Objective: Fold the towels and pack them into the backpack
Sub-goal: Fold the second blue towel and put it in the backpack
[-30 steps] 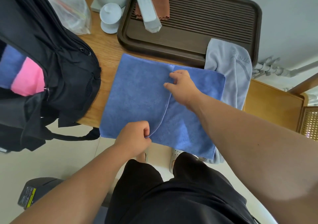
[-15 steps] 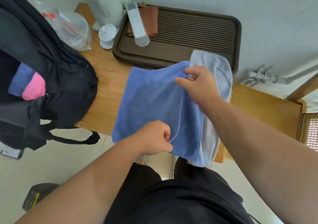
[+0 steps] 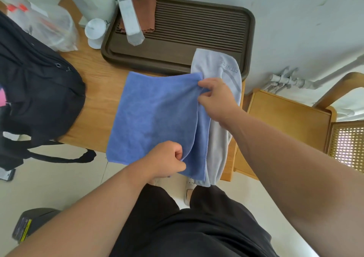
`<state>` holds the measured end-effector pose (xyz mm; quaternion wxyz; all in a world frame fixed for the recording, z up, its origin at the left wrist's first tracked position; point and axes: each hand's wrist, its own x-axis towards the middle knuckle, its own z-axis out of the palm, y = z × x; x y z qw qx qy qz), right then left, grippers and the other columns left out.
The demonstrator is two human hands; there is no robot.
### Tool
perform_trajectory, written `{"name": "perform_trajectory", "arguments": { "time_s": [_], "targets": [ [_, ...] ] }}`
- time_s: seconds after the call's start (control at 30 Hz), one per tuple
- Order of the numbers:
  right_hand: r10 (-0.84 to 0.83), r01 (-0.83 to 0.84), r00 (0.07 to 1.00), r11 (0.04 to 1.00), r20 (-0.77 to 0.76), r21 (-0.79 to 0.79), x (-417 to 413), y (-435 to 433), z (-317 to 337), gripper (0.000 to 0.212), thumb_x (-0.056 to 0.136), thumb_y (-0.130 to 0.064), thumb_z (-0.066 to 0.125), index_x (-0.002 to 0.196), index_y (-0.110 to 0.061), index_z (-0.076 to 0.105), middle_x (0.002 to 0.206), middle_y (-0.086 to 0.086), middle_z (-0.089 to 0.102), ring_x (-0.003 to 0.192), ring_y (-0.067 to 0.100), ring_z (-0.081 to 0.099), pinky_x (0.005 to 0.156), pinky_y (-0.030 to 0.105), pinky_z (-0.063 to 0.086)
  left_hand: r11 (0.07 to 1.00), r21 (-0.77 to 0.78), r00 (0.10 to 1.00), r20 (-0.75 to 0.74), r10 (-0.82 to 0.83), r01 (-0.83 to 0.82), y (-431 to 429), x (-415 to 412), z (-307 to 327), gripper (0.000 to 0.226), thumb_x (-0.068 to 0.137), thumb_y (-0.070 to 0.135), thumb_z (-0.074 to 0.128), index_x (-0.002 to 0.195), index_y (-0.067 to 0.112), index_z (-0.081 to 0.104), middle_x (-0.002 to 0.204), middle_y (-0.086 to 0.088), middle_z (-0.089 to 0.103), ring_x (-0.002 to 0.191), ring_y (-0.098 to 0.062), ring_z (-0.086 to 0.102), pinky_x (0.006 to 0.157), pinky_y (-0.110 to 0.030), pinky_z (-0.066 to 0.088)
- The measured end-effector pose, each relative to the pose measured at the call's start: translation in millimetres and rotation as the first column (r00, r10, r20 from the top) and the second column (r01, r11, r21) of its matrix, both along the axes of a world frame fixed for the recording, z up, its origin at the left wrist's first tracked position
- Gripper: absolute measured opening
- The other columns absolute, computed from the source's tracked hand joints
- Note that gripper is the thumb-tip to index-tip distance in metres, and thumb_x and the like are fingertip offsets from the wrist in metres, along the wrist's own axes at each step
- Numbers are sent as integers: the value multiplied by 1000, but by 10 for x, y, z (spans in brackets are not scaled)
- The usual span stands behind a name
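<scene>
Counter held the blue towel mid-fold; left hand pinched its near edge, right hand its far corner (grey towel underneath). Fold needed edges matched squarely before flattening.

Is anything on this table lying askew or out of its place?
Yes. The grey towel lies rumpled, its far end up on the dark tray and its near end hanging off the table edge. Nothing looks spilled or damaged.
</scene>
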<state>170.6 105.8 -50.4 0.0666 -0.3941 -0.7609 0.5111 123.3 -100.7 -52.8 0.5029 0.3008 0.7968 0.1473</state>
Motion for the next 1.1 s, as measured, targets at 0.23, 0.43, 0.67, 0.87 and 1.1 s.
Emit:
{"name": "perform_trajectory", "arguments": {
  "time_s": [0.23,0.43,0.67,0.87,1.1],
  "targets": [
    [-123,124,992,990,-30,61,209,105,162,40,87,2,57,121,-17,67,126,-6,53,111,16,60,97,31,51,995,74,995,88,56,-62,132,81,435,24,74,-1,58,66,14,41,57,-8,39,44,-15,47,46,-22,43],
    [159,-161,919,987,361,-25,351,151,-113,51,91,-8,56,142,-8,50,153,3,31,117,23,51,84,26,40,1000,-26,991,135,-3,6,245,396,18,23,83,35,74,88,17,60,77,3,64,69,-9,61,66,-30,57],
    [49,-120,953,967,299,224,327,46,-164,55,90,-30,61,144,-27,48,143,-1,35,129,22,42,100,35,47,977,41,956,-203,211,-207,121,-90,-78,18,90,38,66,96,21,62,92,5,65,87,-16,63,73,-28,49],
    [144,-292,890,909,432,299,158,90,-151,44,96,-20,52,140,-24,54,152,-3,32,136,26,33,102,37,41,981,93,888,-417,194,-170,112,-886,-52,45,84,38,74,122,23,55,125,-4,50,109,-23,57,92,-31,45],
    [203,-396,851,854,485,338,-70,234,-105,59,90,-2,47,139,-35,45,135,-1,47,115,30,54,88,44,52,997,35,811,-585,-30,62,393,-1599,-188,77,79,42,75,144,25,38,135,-6,40,117,-30,54,97,-43,49]
  ]
}}
